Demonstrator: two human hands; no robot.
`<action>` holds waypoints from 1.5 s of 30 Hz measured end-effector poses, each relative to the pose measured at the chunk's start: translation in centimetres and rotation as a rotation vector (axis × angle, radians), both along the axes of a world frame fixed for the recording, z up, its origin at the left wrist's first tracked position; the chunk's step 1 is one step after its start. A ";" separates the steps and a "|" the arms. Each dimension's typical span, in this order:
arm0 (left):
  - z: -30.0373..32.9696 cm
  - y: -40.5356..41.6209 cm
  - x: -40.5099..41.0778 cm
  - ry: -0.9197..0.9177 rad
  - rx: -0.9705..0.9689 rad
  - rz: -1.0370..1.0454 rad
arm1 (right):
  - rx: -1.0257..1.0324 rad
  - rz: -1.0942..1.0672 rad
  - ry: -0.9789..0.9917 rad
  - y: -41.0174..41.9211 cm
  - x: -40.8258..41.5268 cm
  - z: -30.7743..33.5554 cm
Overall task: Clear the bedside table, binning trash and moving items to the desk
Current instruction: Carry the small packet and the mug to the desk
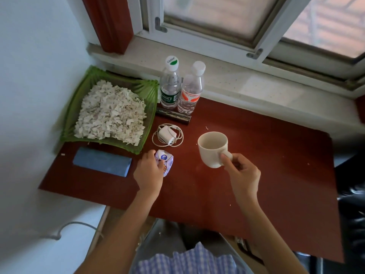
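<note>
My right hand [242, 172] pinches the handle of a cream ribbed mug [212, 148], upright and seemingly just above the red-brown table top [266, 175]. My left hand [149, 171] grips a small white tissue packet with blue and orange print [165, 160] that rests on the table. Behind the packet lies a white charger with its coiled cable [166, 134]. Two capped water bottles, one green-labelled [169, 86] and one red-labelled [190, 89], stand at the back by the window sill.
A green tray [147, 89] heaped with shredded white paper fills the back left corner. A blue folded cloth or pack [101, 161] lies in front of it. A dark striped bar [173, 115] lies before the bottles. A black chair [353, 204] stands right.
</note>
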State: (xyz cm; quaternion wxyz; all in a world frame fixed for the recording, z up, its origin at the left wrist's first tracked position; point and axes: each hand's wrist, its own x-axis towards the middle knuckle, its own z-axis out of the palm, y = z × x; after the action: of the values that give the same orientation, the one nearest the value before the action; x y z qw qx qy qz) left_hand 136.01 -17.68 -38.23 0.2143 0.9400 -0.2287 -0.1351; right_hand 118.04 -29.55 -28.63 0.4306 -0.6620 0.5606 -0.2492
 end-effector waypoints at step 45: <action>-2.7 -2.5 -6.7 -0.248 0.079 -0.781 | 0.127 0.089 -0.103 -11.1 3.0 -7.0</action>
State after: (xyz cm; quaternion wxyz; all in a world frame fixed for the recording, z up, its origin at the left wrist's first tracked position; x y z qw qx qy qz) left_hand 129.32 -20.20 -40.88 0.0817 0.7991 -0.5871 -0.1008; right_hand 121.03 -40.63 -35.59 0.5106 -0.6439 0.5224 -0.2272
